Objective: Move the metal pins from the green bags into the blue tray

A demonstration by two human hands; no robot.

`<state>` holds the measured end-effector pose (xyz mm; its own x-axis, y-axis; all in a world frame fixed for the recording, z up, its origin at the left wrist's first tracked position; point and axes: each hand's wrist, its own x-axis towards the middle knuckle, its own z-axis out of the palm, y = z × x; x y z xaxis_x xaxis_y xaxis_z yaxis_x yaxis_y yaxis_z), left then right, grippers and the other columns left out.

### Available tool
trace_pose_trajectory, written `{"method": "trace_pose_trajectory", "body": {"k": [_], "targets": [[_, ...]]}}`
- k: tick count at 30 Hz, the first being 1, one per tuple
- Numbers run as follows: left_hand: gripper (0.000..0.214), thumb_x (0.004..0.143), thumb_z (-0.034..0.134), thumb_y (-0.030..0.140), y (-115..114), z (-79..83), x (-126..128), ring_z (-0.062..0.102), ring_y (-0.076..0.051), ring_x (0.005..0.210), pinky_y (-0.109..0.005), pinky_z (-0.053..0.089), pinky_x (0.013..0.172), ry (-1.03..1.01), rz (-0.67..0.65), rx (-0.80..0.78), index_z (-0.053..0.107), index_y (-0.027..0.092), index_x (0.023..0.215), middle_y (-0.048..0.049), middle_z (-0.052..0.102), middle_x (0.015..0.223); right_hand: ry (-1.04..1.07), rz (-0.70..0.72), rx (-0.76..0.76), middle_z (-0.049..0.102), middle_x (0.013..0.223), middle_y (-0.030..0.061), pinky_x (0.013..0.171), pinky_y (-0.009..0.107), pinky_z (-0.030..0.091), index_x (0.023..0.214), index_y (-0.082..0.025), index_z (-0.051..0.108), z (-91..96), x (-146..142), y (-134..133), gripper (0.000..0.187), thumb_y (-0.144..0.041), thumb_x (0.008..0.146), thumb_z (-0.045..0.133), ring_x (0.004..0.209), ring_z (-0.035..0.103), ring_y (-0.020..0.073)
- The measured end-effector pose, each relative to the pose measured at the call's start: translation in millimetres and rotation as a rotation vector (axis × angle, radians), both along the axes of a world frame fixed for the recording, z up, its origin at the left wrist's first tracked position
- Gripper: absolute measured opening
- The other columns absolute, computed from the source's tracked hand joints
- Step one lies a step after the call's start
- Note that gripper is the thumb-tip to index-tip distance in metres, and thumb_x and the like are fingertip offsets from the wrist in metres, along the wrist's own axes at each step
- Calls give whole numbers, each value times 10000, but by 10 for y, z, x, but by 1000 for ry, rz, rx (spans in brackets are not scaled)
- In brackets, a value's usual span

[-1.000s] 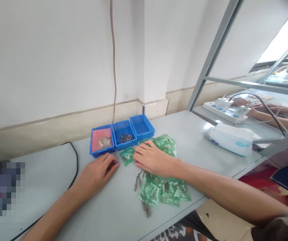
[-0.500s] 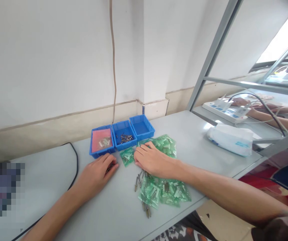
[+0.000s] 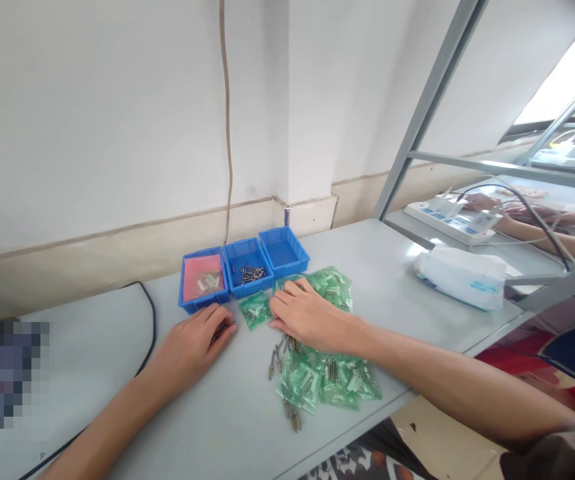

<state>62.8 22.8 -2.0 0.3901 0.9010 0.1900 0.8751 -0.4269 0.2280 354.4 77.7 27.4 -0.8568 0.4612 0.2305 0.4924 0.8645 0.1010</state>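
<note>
Hands are seen palm down on a grey table (image 3: 217,413); the left hand (image 3: 192,343) is laid flat just in front of the leftmost blue bin (image 3: 187,300), its fingers close together and slightly bent, and something small and dark is glimpsed beneath the fingertips, though whether it is gripped cannot be told; the right hand (image 3: 307,317) is spread loosely, nothing clasped in it, its fingertips resting on the near edge of an upper heap of green packets (image 3: 335,283) and its heel lying over a lower heap of green packets (image 3: 327,383) nearer the table's front edge; a single green packet (image 3: 253,310) is found between the two hands, just beside the right fingertips and touching neither bin; loose metal pins (image 3: 273,360) are scattered beside the lower heap, and a few more (image 3: 292,420) are seen at its front; three bins are set in a row against the wall side, touching one another: a pink sheet with small pale pieces is held in the leftmost, dark metal pins are held in the middle bin (image 3: 237,257), and the right bin (image 3: 297,250) is placed just behind the upper heap; a black cable (image 3: 150,320) is looped across the table at the left; a white soft pack (image 3: 460,277) is set well apart to the right, and beyond it a white power strip (image 3: 450,223) is touched by another person's hand (image 3: 482,202)
</note>
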Motion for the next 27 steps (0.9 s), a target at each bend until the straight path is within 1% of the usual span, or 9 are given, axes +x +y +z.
{"method": "trace_pose_trajectory", "body": {"k": [8,15,22,27], "targets": [[258,1091,438,467,1,6,1,658,-198,837,-308,456,716,-5,4,3,590,262,1053,-6,678,987,-15,2,-61,666,1016,121,834,404,310,980,-141,597,10,15,8,346,-367,1148,396,901,494,252],[259,1096,427,478,5,-6,-2,655,-196,843,-314,455,726,9,7,4,573,266,1071,-5,672,1000,-4,13,-93,667,990,107,827,403,303,972,-135,602,9,21,22,345,-346,1150,396,893,489,247],[275,1106,400,477,-5,28,15,655,-196,839,-314,457,721,15,3,-6,564,260,1062,-14,672,1002,16,18,-92,673,1003,113,821,402,303,980,-133,616,5,20,16,345,-346,1149,405,891,480,245],[259,1101,418,469,-10,33,17,652,-200,835,-313,452,709,12,4,-10,565,261,1055,-12,675,990,35,29,-75,668,1013,114,815,400,305,979,-141,607,14,1,-1,328,-328,1151,399,896,479,249]]}}
